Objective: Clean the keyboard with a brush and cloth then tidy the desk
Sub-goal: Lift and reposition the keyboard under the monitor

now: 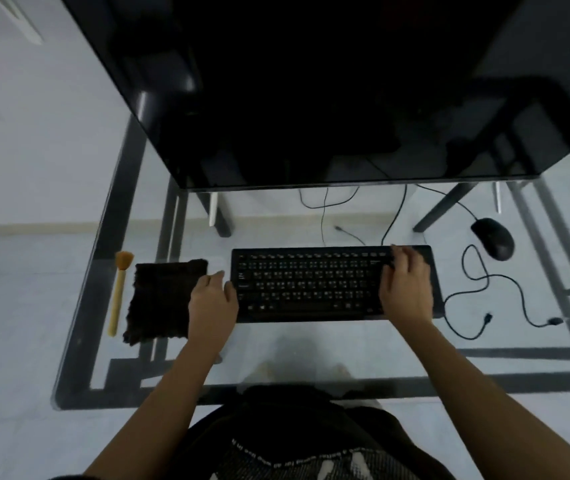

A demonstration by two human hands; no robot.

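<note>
A black keyboard lies flat on the glass desk, in front of the monitor. My left hand grips the keyboard's left edge, thumb on top. My right hand lies over the keyboard's right end, its fingers bent at the far edge. A dark fuzzy cloth lies flat just left of my left hand. Left of the cloth is a brush with a yellow handle and orange bristles, its bristles pointing away from me.
A large dark monitor fills the back of the desk. A black mouse sits at the back right, its cable looping beside the keyboard with loose plugs. More cables trail behind the keyboard. The desk's front edge is near my torso.
</note>
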